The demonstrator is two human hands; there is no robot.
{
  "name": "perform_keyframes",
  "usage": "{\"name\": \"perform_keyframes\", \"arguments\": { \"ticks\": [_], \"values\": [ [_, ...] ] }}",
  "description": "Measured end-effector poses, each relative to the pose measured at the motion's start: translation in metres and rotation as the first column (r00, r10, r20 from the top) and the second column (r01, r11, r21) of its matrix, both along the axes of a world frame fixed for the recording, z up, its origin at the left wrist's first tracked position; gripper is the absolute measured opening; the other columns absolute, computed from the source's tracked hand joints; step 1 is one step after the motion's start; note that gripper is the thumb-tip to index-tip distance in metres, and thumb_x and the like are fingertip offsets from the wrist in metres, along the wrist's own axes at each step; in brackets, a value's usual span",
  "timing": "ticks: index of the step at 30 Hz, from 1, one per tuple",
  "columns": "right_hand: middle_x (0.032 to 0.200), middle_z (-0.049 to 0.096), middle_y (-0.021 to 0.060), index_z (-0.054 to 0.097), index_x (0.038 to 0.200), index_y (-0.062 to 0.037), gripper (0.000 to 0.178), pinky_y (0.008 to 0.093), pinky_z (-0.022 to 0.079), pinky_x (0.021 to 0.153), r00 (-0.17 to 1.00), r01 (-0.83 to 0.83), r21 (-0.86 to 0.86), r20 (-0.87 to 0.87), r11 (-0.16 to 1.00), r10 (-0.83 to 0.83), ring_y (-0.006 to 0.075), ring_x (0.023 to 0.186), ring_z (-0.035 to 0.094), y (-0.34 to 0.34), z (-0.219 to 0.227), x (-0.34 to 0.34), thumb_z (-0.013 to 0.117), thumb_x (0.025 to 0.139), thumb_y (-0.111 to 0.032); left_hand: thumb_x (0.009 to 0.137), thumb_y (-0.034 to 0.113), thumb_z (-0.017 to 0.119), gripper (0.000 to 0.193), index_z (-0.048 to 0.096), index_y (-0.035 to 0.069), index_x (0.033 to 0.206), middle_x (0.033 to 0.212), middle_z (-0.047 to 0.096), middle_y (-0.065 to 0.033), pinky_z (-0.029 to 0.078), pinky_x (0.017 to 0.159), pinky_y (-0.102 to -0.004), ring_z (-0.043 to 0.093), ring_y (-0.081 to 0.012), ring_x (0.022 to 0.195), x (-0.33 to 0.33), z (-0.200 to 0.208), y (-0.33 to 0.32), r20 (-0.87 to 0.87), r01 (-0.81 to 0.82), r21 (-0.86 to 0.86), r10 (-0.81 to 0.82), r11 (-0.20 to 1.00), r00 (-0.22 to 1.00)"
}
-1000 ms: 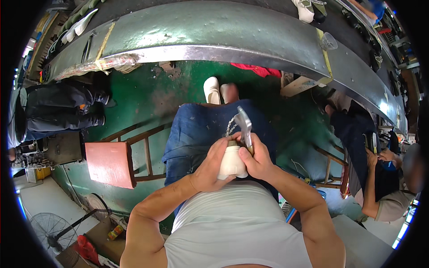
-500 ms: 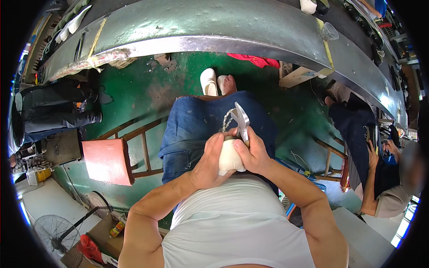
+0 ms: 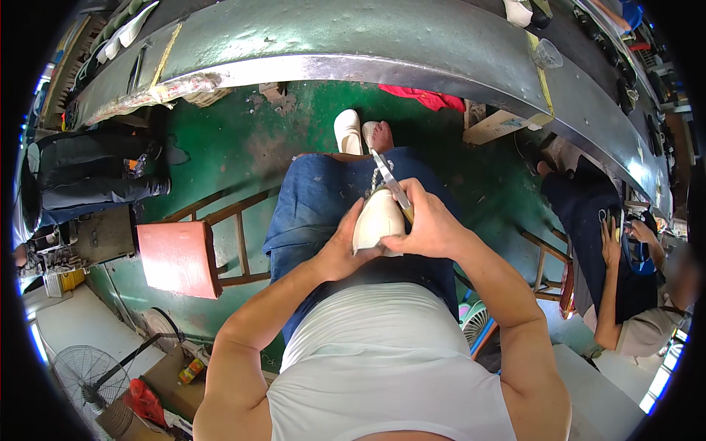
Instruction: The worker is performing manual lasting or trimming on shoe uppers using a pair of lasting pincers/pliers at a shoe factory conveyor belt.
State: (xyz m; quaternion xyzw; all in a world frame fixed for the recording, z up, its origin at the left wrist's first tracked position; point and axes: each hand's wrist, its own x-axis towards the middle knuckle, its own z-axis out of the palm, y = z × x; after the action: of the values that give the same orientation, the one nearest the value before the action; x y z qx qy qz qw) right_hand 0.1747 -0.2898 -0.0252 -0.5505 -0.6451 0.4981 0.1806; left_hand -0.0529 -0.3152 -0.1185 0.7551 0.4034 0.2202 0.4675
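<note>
In front of my lap is a smooth cream shoe (image 3: pixel 378 222), its rounded end turned away from me. My left hand (image 3: pixel 337 248) is closed round its left side, and part of those fingers is hidden behind it. My right hand (image 3: pixel 432 224) grips a shiny metal hand tool (image 3: pixel 392 178) with a yellowish part near the fingers; its exact kind is unclear. The right thumb presses on the shoe's right side. A twisted chain-like strand (image 3: pixel 374 178) shows beside the tool, beyond the shoe.
A long metal-topped bench (image 3: pixel 294 44) curves across the far side. Left of my legs stands a red-topped wooden stool (image 3: pixel 179 259). A fan (image 3: pixel 84 367) is at lower left. Another person (image 3: pixel 614 250) works seated at right; someone's dark trousers (image 3: pixel 95 173) show at left. Red cloth (image 3: pixel 423 97) lies under the bench.
The shoe has turned in my hands, showing a longer side. The metal tool has swung from a broad side view to a narrow one, tilted left. My right hand has turned with it.
</note>
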Motion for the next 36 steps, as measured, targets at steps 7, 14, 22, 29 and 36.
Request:
{"name": "perform_keyframes", "arguments": {
  "ticks": [7,14,22,29,36],
  "values": [
    [0.094,0.065,0.0128,0.051,0.109,0.0034,0.054,0.0349,0.056,0.075,0.920,0.389,0.007,-0.059,0.921,-0.388,0.0198,0.083,0.067,0.016,-0.041,0.003,0.085,0.076,-0.023,0.103,0.046,0.049,0.057,0.056,-0.003,0.131,0.124,0.060,-0.0215,0.047,0.100,-0.0383,0.061,-0.0270,0.109,0.004,-0.007,0.055,-0.011,-0.151,-0.314,0.156,0.937,0.988],
    [0.081,0.062,0.0089,0.051,0.105,0.0025,0.047,0.0281,0.052,0.058,0.829,0.491,-0.318,-0.115,0.811,-0.547,0.0132,0.067,0.062,-0.029,-0.097,-0.003,0.082,0.076,-0.018,0.103,0.039,0.052,0.049,0.062,-0.005,0.122,0.107,0.068,-0.0101,0.052,0.086,-0.0335,0.063,-0.0164,0.095,0.011,-0.020,0.058,0.006,-0.178,-0.704,0.257,0.687,0.966],
    [0.093,0.068,0.0213,0.053,0.109,0.0086,0.052,0.0369,0.054,0.082,0.926,0.357,-0.060,0.155,0.932,-0.345,0.0301,0.086,0.069,-0.031,-0.086,0.013,0.078,0.073,-0.020,0.085,-0.002,0.058,0.039,0.064,0.002,0.124,0.112,0.070,-0.0054,0.057,0.084,-0.0309,0.068,-0.0151,0.098,0.000,-0.002,0.071,0.217,0.139,-0.884,0.129,0.446,0.968],
    [0.093,0.070,0.0169,0.057,0.116,-0.0008,0.036,0.0412,0.053,0.076,0.966,0.256,-0.341,0.048,0.905,-0.255,0.0334,0.084,0.070,-0.052,-0.045,0.058,0.066,0.089,-0.023,0.083,0.001,0.069,0.084,0.026,0.004,0.155,0.145,0.049,-0.0094,0.035,0.114,-0.0365,0.047,-0.0190,0.134,0.002,-0.008,0.035,0.432,0.308,-0.814,0.161,0.492,0.887],
    [0.094,0.067,0.0178,0.055,0.121,0.0022,0.037,0.0448,0.054,0.077,0.829,-0.342,0.071,0.493,0.937,0.265,0.0356,0.087,0.067,-0.051,-0.014,0.041,0.062,0.088,-0.013,0.089,-0.001,0.066,0.082,0.020,0.005,0.157,0.145,0.048,-0.0089,0.033,0.115,-0.0351,0.044,-0.0188,0.134,0.014,-0.026,0.004,0.387,0.156,-0.742,0.227,0.652,0.894]
  ]
}}
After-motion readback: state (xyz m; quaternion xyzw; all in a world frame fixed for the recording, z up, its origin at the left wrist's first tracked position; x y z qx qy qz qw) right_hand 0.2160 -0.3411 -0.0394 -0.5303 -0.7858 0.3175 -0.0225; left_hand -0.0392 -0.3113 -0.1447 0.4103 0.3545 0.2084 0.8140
